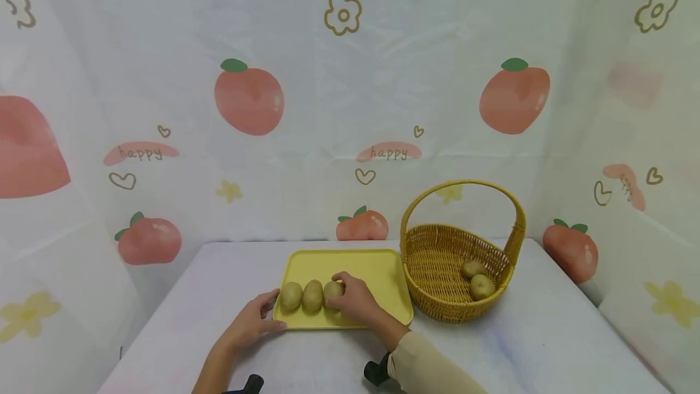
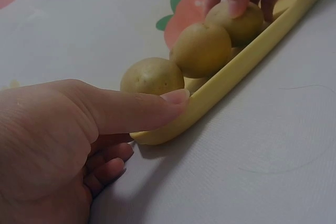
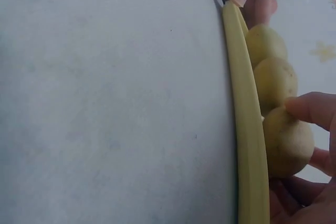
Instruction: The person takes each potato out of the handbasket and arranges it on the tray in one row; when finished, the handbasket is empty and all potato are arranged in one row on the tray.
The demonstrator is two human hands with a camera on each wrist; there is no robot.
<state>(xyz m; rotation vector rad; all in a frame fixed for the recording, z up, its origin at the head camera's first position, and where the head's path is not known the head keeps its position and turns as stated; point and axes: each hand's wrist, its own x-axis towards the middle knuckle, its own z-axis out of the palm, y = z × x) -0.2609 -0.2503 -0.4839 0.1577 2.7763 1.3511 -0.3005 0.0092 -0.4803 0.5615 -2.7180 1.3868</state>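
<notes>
Three potatoes stand in a row along the near left part of a yellow tray point(image 1: 361, 263): a left potato point(image 1: 291, 296), a middle potato point(image 1: 312, 297) and a right potato point(image 1: 331, 290). My right hand point(image 1: 359, 304) grips the right potato, thumb on the near side and fingers over the far side. At the tray's near left corner, my left hand point(image 1: 247, 324) holds the rim. Its thumb lies over the edge in the left wrist view, with the other fingers curled outside and below. Neighbouring potatoes sit right against each other in the right wrist view point(image 3: 276, 85).
To the right of the tray stands a wicker basket point(image 1: 432, 309) with a tall arched handle. Inside it lie a front potato point(image 1: 482, 287) and a back potato point(image 1: 473, 269). A white cloth covers the table point(image 1: 525, 345), and a printed curtain point(image 1: 306, 187) hangs behind it.
</notes>
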